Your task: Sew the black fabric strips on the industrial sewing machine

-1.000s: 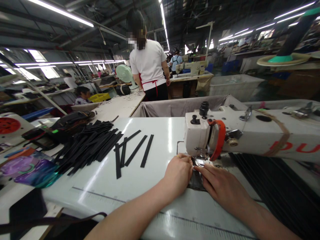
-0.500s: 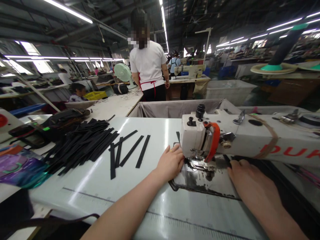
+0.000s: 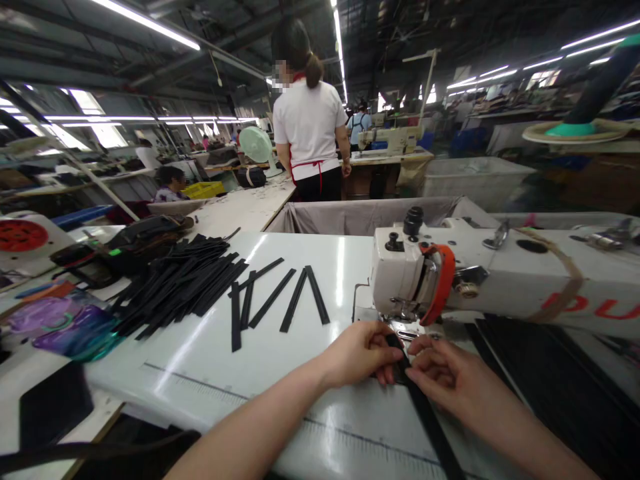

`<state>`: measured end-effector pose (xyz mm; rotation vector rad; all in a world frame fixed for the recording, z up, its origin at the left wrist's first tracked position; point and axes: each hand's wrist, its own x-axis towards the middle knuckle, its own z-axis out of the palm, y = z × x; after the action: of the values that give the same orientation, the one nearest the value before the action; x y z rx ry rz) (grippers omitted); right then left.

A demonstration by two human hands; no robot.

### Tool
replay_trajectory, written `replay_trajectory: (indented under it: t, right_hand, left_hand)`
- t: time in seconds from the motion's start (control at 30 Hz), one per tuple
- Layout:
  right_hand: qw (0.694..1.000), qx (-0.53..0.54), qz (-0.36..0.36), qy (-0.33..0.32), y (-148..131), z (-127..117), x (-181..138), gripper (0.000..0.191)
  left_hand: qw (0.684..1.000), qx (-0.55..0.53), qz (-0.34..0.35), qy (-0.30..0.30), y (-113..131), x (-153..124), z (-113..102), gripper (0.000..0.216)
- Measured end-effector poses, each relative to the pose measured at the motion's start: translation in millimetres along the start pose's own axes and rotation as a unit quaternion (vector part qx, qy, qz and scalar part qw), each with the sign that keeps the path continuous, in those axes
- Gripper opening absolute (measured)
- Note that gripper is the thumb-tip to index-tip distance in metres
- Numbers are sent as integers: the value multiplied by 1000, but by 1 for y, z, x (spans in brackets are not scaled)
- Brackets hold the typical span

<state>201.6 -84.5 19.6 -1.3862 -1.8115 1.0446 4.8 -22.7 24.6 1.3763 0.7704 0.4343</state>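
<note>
A white sewing machine (image 3: pixel 500 280) lies across the white table (image 3: pixel 200 360). Just in front of its presser foot (image 3: pixel 407 323), my left hand (image 3: pixel 365 353) and my right hand (image 3: pixel 445 380) both pinch the far end of one black strip (image 3: pixel 430 420), which runs back toward me over the table. A loose pile of black strips (image 3: pixel 175 283) lies at the left, with several single strips (image 3: pixel 295 303) fanned out beside it.
A stack of black strips (image 3: pixel 545 380) lies right of the machine. Purple and teal packets (image 3: pixel 60 330) and dark bags (image 3: pixel 130 240) sit at the far left. A grey fabric bin (image 3: pixel 360 213) stands behind the table. A person in a white shirt (image 3: pixel 310 127) stands beyond it.
My right hand went to the stack at the right and came back with a black strip. Both hands now hold it at the presser foot. One more strip lies among the fanned ones.
</note>
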Motion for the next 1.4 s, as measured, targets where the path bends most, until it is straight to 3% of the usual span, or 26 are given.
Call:
replay_trajectory:
  t: [0.07, 0.13, 0.2, 0.27, 0.37, 0.43, 0.57, 0.87, 1.4]
  right_hand:
    - [999, -16, -38, -20, -2, 6, 0, 26]
    - [983, -109, -149, -7, 0, 10, 0, 29]
    - [934, -241, -261, 34, 5, 14, 0, 32]
    - [875, -353, -323, 76, 10, 20, -1, 35]
    - [823, -435, -348, 109, 16, 28, -1, 39]
    - [813, -453, -347, 118, 17, 32, 0, 42]
    - [795, -472, -356, 140, 15, 33, 1, 42]
    - [778, -485, -369, 150, 11, 29, 1, 43]
    - [819, -458, -322, 126, 14, 34, 5, 37]
  left_hand:
    - [998, -66, -22, -4, -5, 3, 3, 24]
    - [997, -75, -30, 15, -9, 4, 0, 21]
    - [998, -25, -26, 57, -12, 5, -3, 16]
    - [986, 99, 8, 132, -13, 4, -3, 18]
    - [900, 356, 96, 233, -15, 3, 1, 17]
    - [842, 465, 136, 236, -17, 2, 3, 4]
    - [823, 500, 189, 192, -22, 4, 1, 19]
    - [814, 521, 197, 164, -17, 4, -1, 18]
    - [790, 555, 188, 180, -19, 9, 3, 23]
